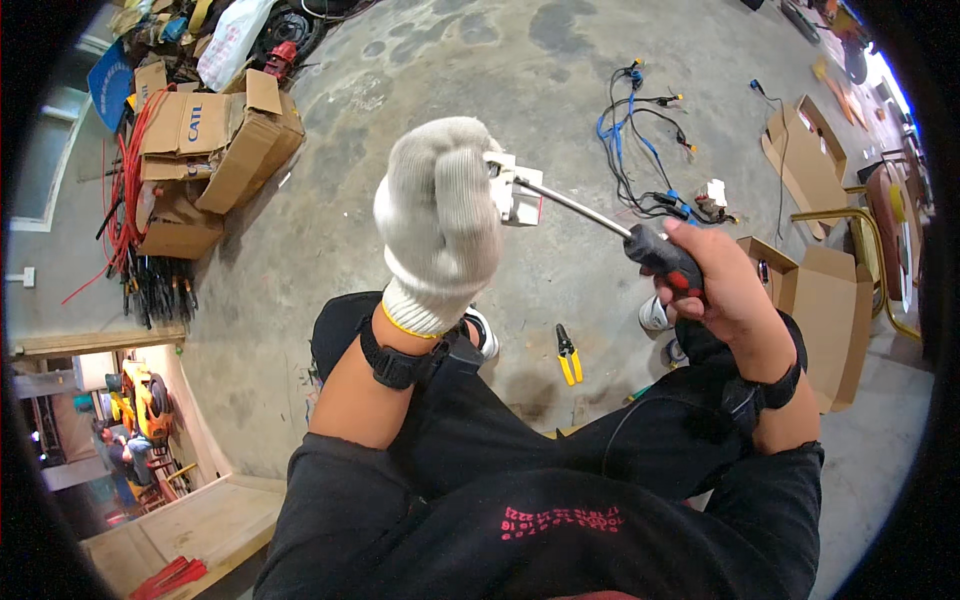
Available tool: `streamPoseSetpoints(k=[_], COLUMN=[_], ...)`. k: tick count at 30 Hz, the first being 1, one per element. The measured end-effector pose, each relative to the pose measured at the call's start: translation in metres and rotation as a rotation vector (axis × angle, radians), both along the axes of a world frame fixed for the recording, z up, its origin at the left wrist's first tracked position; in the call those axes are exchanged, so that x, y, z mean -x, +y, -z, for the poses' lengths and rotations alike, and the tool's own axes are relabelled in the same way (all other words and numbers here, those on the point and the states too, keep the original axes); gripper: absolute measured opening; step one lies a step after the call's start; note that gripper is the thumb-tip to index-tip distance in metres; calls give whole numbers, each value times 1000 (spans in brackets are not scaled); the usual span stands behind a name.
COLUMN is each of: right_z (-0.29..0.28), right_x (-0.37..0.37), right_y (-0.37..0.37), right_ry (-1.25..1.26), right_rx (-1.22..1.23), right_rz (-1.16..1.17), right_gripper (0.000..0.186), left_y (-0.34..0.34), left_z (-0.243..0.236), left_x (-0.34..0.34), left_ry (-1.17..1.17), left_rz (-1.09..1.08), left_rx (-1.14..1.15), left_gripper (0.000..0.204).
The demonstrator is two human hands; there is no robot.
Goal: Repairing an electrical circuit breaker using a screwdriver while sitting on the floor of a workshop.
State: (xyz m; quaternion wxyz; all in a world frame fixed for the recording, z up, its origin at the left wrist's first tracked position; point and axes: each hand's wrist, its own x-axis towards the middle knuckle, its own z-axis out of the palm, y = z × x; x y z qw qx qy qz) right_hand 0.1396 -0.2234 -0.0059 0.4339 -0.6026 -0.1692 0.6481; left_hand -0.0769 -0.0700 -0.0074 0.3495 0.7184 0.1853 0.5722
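A white knitted glove covers my left hand [440,200], whose fingers are curled round a small white electrical part [522,205] shaped like a circuit breaker. Most of that part's left side is hidden by the glove. My bare right hand [715,275] grips a screwdriver [628,231] by its black and red handle. The long metal shaft points up and left, its tip at the upper face of the white part; whether it sits in a screw I cannot tell. Below, between my feet, wire strippers [568,355] with yellow handles lie on the floor.
Black and blue cables [622,145] with connectors lie ahead on the right, beside another white electrical part [712,196]. An opened cardboard box [825,310] stands at right, near a gold-framed chair [865,225]. Cardboard boxes [195,130] and red cable [130,180] are piled at left.
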Motion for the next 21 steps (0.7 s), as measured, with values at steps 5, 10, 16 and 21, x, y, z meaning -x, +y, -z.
streamPoseSetpoints(k=[5, 10, 16, 21], right_z=[-3, -2, 6, -2], right_x=[7, 7, -2, -4], right_y=[-7, -8, -2, 4], right_ry=[-567, -1451, -759, 75], right_rx=[-193, -797, -385, -117], right_rz=[90, 116, 259, 340], right_gripper=[48, 37, 44, 55], left_y=[0, 11, -7, 3], left_z=[1, 8, 0, 14], left_x=[-6, -4, -13, -1], left_ry=[107, 456, 237, 212], left_rz=[-59, -101, -61, -162], left_rx=[308, 198, 720, -42], left_gripper=[24, 34, 25, 26])
